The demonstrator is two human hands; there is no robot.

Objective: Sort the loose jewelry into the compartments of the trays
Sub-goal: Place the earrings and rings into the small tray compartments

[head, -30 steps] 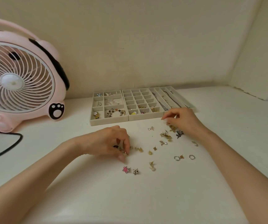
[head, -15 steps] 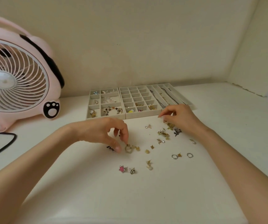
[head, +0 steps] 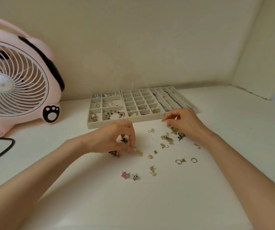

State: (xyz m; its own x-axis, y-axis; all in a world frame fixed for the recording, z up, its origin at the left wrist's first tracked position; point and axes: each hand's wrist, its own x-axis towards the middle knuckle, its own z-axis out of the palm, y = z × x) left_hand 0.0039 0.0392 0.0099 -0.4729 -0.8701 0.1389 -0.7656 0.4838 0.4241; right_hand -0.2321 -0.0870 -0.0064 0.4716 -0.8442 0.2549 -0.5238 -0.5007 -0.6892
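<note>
Pink fan (head: 15, 80) fills nine o'clock; the white table (head: 150, 205) carries the partly filled trays (head: 100, 125) at twelve. At centre the left hand (head: 115, 138) has closed tighter than a moment ago. A dark charm (head: 124, 139) sits inside its curled fingers, thumb tip on a gold stud (head: 135, 148), likely a pick-up bound for a compartment. At one o'clock the right hand (head: 183, 123) stays curled; whether it holds anything I cannot tell. The loose jewelry (head: 168, 138) lies scattered between them, so much sorting likely remains.

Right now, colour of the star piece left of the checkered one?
The star piece is pink, silver-rimmed; head view shows it best.
</note>
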